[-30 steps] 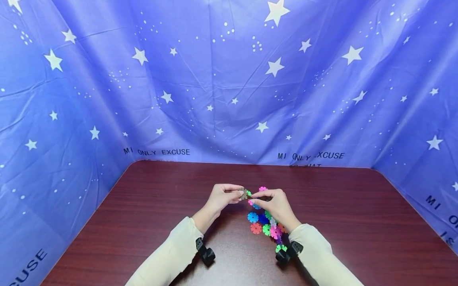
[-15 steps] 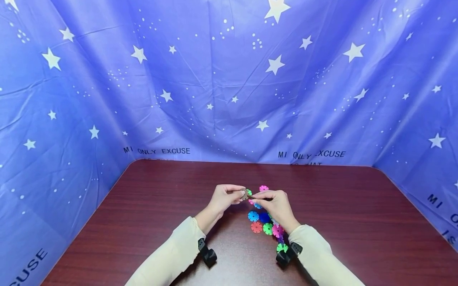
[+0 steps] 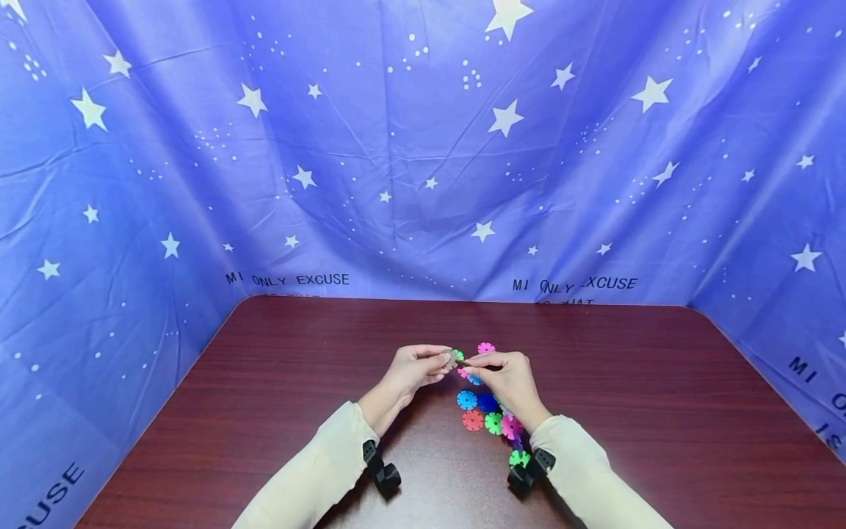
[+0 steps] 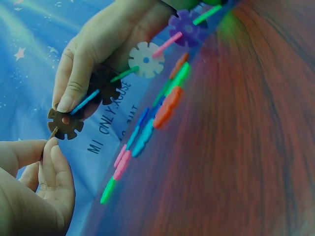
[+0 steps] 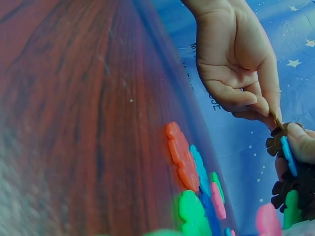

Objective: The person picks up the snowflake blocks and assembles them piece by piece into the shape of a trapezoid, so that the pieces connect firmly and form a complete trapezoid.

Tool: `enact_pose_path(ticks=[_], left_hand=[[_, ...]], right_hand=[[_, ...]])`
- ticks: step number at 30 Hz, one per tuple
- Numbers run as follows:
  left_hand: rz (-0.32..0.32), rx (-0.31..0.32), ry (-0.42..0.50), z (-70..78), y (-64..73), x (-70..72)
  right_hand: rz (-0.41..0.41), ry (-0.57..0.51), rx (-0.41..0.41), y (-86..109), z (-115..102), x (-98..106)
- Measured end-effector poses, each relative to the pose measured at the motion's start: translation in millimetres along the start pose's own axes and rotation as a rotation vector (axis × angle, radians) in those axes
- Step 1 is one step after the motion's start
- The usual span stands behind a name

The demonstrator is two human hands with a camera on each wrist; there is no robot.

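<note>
My left hand (image 3: 410, 375) pinches a brown notched snowflake disc (image 3: 452, 360), seen edge-on in the left wrist view. My right hand (image 3: 510, 378) pinches another brown notched disc (image 4: 65, 124) between thumb and fingers. The two brown discs meet edge to edge, crosswise. From the right hand's disc a linked chain runs back below that hand: a blue disc (image 4: 85, 102), a black disc (image 4: 106, 84), a green one, a white disc (image 4: 146, 60), a pink one, a purple disc (image 4: 188, 28) and another green one.
Loose discs lie on the dark red wooden table (image 3: 297, 367) beneath and beyond the hands, among them a blue disc (image 3: 466, 400), an orange disc (image 3: 472, 420) and a pink disc (image 3: 486, 348). A blue star-patterned curtain (image 3: 396, 147) surrounds the table's back and sides.
The two brown discs have come together between the fingertips, where a small gap showed a second ago. Both hands stay in almost the same place.
</note>
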State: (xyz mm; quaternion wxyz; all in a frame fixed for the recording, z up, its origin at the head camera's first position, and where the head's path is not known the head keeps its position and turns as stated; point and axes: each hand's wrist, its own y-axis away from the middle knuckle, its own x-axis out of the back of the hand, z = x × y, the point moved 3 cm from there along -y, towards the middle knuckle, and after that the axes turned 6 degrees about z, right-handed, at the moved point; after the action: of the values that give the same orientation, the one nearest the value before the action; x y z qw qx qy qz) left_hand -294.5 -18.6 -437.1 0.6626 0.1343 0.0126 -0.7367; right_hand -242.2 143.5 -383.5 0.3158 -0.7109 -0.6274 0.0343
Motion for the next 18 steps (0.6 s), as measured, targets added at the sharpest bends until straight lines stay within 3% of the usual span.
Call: enact_pose_path(ticks=[5, 11, 15, 18], left_hand=[[-0.004, -0.067, -0.028, 2.8, 3.0, -1.4], [-0.002, -0.101, -0.043, 2.4, 4.4, -2.9], [0.01, -0.119, -0.082, 2.7, 1.3, -0.3], [0.027, -0.113, -0.103, 3.2, -2.1, 1.7]], right_hand=[[-0.004, 0.01, -0.013, 0.6, 1, -2], [0.01, 0.003, -0.029, -1.5, 31, -7], [0.001, -0.001, -0.083, -1.8, 39, -9], [-0.003, -0.017, -0.172, -0.2, 43, -11]])
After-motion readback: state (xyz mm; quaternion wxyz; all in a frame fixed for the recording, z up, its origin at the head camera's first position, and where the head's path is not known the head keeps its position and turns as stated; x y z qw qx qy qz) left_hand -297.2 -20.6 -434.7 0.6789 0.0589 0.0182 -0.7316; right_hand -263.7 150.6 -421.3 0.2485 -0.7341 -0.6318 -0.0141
